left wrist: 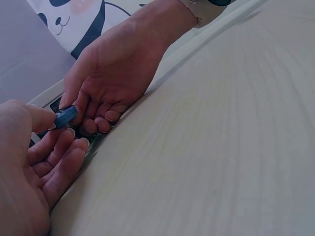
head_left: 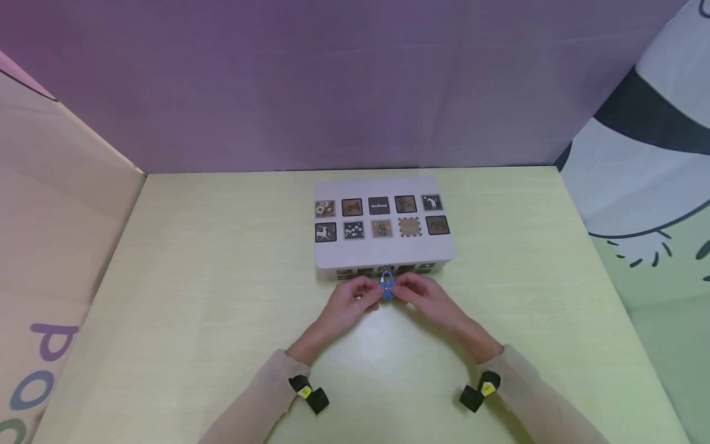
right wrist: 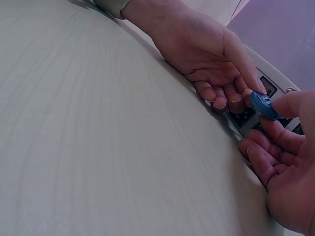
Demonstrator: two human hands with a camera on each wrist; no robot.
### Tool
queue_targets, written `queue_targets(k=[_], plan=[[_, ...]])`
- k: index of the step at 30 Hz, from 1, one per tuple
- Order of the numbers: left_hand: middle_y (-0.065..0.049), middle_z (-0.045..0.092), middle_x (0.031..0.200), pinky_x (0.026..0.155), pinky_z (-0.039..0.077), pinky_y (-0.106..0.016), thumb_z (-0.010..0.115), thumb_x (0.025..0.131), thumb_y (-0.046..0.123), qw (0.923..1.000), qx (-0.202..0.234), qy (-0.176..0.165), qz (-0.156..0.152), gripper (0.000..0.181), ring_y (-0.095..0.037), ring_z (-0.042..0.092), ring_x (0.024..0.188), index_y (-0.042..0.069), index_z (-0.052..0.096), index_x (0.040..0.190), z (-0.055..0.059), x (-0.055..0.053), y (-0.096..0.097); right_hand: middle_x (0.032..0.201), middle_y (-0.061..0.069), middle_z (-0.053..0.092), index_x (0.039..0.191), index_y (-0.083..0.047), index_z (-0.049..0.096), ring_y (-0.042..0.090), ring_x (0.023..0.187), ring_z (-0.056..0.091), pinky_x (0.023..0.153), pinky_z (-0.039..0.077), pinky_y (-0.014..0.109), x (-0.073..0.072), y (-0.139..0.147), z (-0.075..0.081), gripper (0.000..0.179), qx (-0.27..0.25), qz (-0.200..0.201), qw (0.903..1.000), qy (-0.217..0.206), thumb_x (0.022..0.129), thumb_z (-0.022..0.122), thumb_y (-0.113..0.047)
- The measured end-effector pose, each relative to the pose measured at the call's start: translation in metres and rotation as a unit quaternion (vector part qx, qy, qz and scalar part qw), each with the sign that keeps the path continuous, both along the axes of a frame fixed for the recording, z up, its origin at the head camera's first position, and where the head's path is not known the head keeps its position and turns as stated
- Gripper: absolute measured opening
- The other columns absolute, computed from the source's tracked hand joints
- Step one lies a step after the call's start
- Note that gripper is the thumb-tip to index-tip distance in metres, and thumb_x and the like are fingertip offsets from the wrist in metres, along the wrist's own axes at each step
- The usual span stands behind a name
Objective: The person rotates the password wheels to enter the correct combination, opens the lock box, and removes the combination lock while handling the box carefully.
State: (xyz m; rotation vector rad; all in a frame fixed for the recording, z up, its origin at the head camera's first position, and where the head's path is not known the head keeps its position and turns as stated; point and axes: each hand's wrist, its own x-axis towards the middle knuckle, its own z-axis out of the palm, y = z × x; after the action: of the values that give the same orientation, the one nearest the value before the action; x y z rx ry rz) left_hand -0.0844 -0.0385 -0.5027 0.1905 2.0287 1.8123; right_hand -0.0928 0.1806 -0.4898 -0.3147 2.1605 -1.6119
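A small blue padlock point(head_left: 387, 286) hangs at the front side of a white box point(head_left: 383, 250) whose lid and front carry rows of small square pictures. My left hand point(head_left: 350, 302) pinches the padlock's left side between thumb and fingers. From the other side my right hand point(head_left: 429, 299) pinches it the same way. Both wrist views show the blue padlock body point(left wrist: 66, 117) held between the two thumbs, with the remaining fingers curled beneath. Its shackle points up toward the box in the head view, and the hands hide part of the box front.
The box stands on a pale wood-grain table point(head_left: 222, 259), toward its back edge. A purple cloth wall point(head_left: 333, 86) rises behind the table. Printed panels flank it, one with letters point(head_left: 54, 341) on the left. Each sleeve wears a small black wrist device point(head_left: 309, 394).
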Motion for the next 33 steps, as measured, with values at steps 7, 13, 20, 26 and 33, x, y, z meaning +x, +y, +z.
queue_targets(k=[7,13,20,26,33], plan=[[-0.013,0.072,0.099,0.083,0.061,-0.032,0.063,0.103,0.022,1.0,-0.004,0.004,0.0,0.025,-0.016,0.067,0.086,-0.001,0.067,0.111,-0.0008,-0.0001,-0.0004,0.11,0.017,0.07,0.117,0.006,0.065,0.025,0.103,0.065,0.094,0.053,0.029,0.0001,-0.0005,0.0011,0.027,0.004,0.003,1.0,0.007,0.105,0.057,-0.017],[-0.013,0.072,0.098,0.082,0.061,-0.031,0.063,0.103,0.023,1.0,-0.003,0.009,0.0,0.026,-0.016,0.067,0.085,-0.002,0.067,0.11,0.0012,-0.0002,-0.0003,0.108,0.015,0.07,0.116,0.005,0.066,0.024,0.102,0.064,0.094,0.053,0.03,-0.0003,-0.0002,0.0009,0.026,0.007,0.004,0.9999,0.01,0.105,0.057,-0.017],[-0.013,0.072,0.097,0.08,0.061,-0.029,0.063,0.104,0.022,0.9999,0.0,0.013,0.0,0.025,-0.015,0.067,0.084,-0.002,0.067,0.11,0.0017,0.0,-0.0001,0.105,0.013,0.069,0.113,0.004,0.066,0.022,0.099,0.063,0.092,0.052,0.03,-0.0004,-0.0007,0.0008,0.025,0.01,0.003,0.9998,0.014,0.106,0.056,-0.017],[-0.013,0.072,0.097,0.079,0.061,-0.029,0.063,0.103,0.021,0.9998,0.001,0.019,0.0,0.025,-0.015,0.067,0.084,-0.003,0.067,0.11,0.0015,0.0004,0.0001,0.103,0.012,0.069,0.112,0.004,0.067,0.022,0.098,0.062,0.091,0.052,0.029,0.0002,-0.001,0.0015,0.024,0.013,0.003,0.9997,0.02,0.106,0.056,-0.017],[-0.013,0.072,0.096,0.078,0.061,-0.028,0.063,0.103,0.021,0.9997,-0.001,0.022,-0.002,0.024,-0.015,0.067,0.083,-0.002,0.067,0.11,0.0017,0.0002,0.0002,0.104,0.012,0.069,0.112,0.003,0.067,0.022,0.099,0.063,0.092,0.052,0.03,0.0006,-0.0008,0.0022,0.025,0.021,-0.001,0.9996,0.019,0.106,0.056,-0.018]])
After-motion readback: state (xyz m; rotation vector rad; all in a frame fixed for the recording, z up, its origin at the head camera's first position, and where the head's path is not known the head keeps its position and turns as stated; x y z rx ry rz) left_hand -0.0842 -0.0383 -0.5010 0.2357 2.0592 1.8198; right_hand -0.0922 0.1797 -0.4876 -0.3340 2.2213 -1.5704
